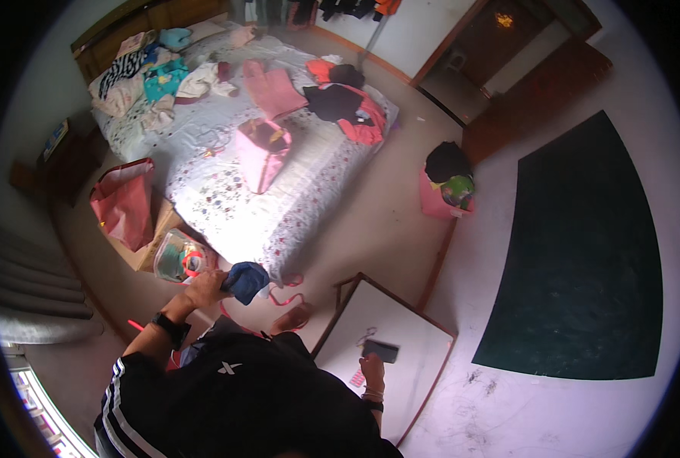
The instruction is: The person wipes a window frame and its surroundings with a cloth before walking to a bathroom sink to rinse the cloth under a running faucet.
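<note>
My left hand (207, 288), with a black watch on the wrist, grips a dark blue fabric item (247, 281) near the foot corner of the bed. My right hand (371, 365) is over a white-topped table (414, 338), its curled fingers at the lower left edge of a dark phone-like rectangular object (381, 351); whether they hold it cannot be told. A pink-and-white patterned flat item (357, 377) lies beside that hand, and a thin chain or cord (367, 335) lies above the dark object.
A bed (214, 189) bears scattered clothes and an upright pink bag (262, 157). Left of it are a red-pink bag (125, 203), a cardboard box (162, 229) and a clear container (174, 255). A filled pink bin (446, 203) stands by the wall. Red ribbon (285, 297) lies below the bed's corner.
</note>
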The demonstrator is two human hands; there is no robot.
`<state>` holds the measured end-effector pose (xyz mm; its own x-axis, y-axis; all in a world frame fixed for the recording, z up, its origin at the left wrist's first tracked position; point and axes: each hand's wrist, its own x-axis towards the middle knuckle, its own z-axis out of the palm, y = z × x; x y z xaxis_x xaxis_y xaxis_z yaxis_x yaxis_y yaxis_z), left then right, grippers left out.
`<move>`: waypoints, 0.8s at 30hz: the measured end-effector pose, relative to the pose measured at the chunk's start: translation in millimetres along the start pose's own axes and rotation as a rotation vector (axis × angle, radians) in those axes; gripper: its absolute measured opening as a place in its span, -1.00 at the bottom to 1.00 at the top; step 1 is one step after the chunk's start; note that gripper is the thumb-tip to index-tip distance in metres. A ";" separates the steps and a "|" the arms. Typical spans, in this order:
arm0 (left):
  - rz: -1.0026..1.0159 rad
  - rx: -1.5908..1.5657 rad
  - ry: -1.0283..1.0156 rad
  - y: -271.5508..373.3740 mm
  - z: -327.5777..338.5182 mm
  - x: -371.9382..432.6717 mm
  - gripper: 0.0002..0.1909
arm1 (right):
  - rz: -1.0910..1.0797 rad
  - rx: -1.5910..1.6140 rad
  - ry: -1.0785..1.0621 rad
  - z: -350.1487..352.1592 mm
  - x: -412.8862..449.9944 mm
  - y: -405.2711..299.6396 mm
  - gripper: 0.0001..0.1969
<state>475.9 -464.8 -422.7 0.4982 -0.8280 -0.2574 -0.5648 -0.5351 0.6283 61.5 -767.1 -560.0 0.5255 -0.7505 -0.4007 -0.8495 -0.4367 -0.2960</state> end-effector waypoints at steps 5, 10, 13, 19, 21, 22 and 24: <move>0.116 0.058 -0.010 91.1 -28.0 80.1 -0.68 | 0.136 0.065 0.048 -40.3 44.7 -3.5 -0.73; 0.259 -0.068 0.061 139.5 -31.6 151.1 -0.69 | 0.158 0.250 0.013 -63.1 64.5 -7.4 -0.68; 0.252 -0.085 0.035 171.6 -33.5 198.6 -0.71 | 0.162 0.258 0.013 -59.2 74.1 3.0 -0.69; 0.292 -0.218 -0.056 186.0 -24.3 318.6 -0.68 | 0.253 0.339 0.125 -49.9 104.4 35.5 -0.73; 0.248 -0.443 -0.104 204.6 -31.0 358.3 -0.69 | 0.286 0.355 0.174 -60.8 116.3 32.3 -0.74; 0.117 -0.396 -0.201 219.5 -43.9 378.6 -0.58 | 0.330 0.350 0.174 -71.6 124.5 25.6 -0.75; 0.119 -0.372 -0.222 217.0 -40.4 426.4 -0.56 | 0.346 0.303 0.221 -82.9 149.1 18.1 -0.75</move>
<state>592.3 -927.2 -366.5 0.2683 -0.9176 -0.2934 -0.3144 -0.3713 0.8737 120.6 -928.0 -553.3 0.1656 -0.9270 -0.3366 -0.9031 -0.0054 -0.4295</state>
